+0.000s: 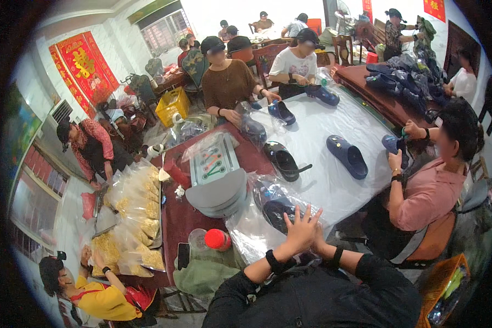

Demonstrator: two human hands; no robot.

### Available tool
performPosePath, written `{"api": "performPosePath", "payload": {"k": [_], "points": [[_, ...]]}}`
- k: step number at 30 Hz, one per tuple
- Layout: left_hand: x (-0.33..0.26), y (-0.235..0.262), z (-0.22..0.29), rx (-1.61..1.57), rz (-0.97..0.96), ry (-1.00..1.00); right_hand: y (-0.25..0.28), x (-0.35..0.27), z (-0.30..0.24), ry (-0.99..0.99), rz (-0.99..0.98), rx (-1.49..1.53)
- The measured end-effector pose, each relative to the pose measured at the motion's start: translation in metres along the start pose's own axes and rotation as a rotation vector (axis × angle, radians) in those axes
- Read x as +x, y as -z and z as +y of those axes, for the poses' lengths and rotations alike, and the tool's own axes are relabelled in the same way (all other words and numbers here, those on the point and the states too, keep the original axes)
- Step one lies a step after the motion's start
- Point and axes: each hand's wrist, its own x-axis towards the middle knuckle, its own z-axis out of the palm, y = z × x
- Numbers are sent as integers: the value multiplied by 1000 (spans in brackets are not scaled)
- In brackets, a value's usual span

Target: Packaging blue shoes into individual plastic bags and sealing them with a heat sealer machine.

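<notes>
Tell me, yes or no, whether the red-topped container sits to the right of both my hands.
No: the red-topped container sits to the left of both your left hand and your right hand.

Listed: red-lidded round jar (218, 240); yellow plastic crate (173, 107); clear plastic bags (139, 180) filled with yellow pieces (147, 257); red rectangular banner (84, 71) (gold-marked), hung at left.

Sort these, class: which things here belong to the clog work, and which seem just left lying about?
Clog work:
- navy clog
- black strapped clog
- dark clog under clear plastic

Apparently lying about:
- red-lidded container
- yellow crate
</notes>
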Motion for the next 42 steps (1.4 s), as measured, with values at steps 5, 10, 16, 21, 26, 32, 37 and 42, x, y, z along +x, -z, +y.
{"api": "performPosePath", "payload": {"k": [5, 10, 16, 21, 26, 32, 37, 42], "points": [[-1, 1, 11, -66, 113, -2, -8, 17, -4, 139, -88, 238], [3, 17, -1, -45, 171, 35, -19, 37, -17, 257, -180, 471], [12, 15, -48, -909, 44, 360, 7, 42, -56, 117, -458, 659], [9, 46, -54, -765, 64, 315, -10, 56, -61, 236, -398, 485], [-3, 37, -120, -1132, 131, 634, 49, 74, -115, 224, -846, 181], [15, 97, -65, -1411, 186, 554, 71, 73, -128, 170, -862, -32], [23, 90, -66, -1198, 187, 401, 68, 76, -119, 413, -943, 8], [21, 77, -82, -1052, 14, 475, 67, 65, -92, 558, -823, -91]]}}
